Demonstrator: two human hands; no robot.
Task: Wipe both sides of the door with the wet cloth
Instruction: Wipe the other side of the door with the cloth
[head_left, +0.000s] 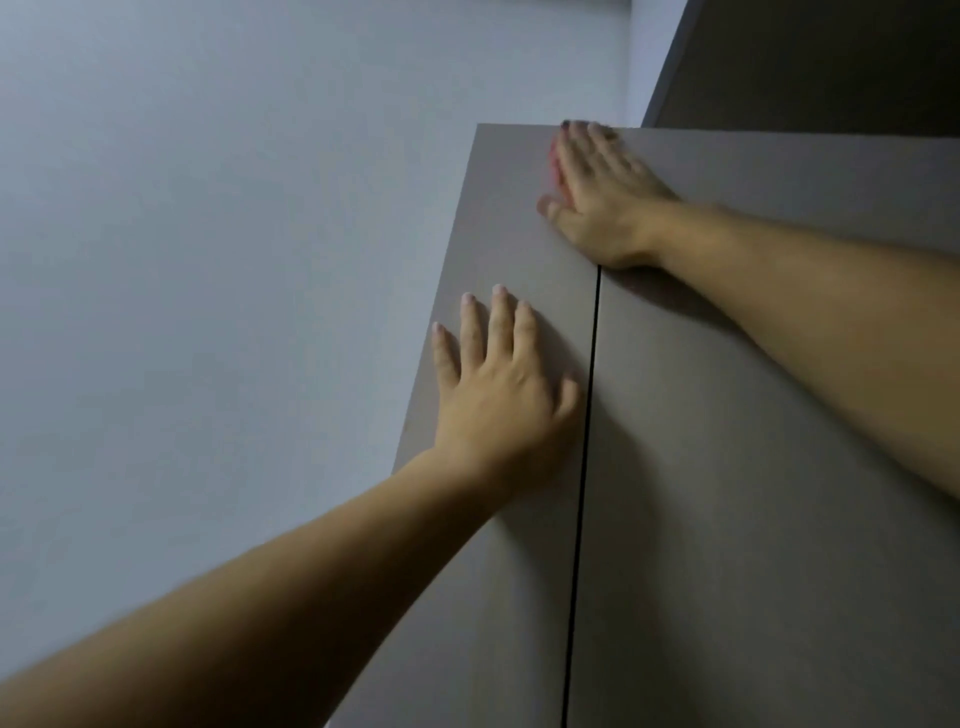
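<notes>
Two flat matte grey-brown door (727, 467) panels, smooth, no handle in view, split by a thin dark vertical seam (584, 493); square top edge and sharp top-left corner, upper part of the doors filling right half of view; left hand (498, 384) pressed flat on the left panel near its left edge, fingers spread and straight, palm down, holding nothing; thumb just beside the seam; right hand (602, 202) higher up, flat against the door near the top edge, across the top end of the seam, fingertips reaching the top edge, motion-blurred; thin strip of reddish-pink cloth (557, 166) showing along the left side of the right hand's fingers, squeezed between palm and door, most of it hidden under the hand; grip there flat, pressing the cloth to the surface rather than closed around it; both forearms bare, stretched upward; soft shadows of arms on the panel; plain pale grey-blue wall (234, 260) to the left, smooth and unmarked; darker brown panel (805, 57) rising behind the door's top-right, dim; low, even light, slight blur overall
</notes>
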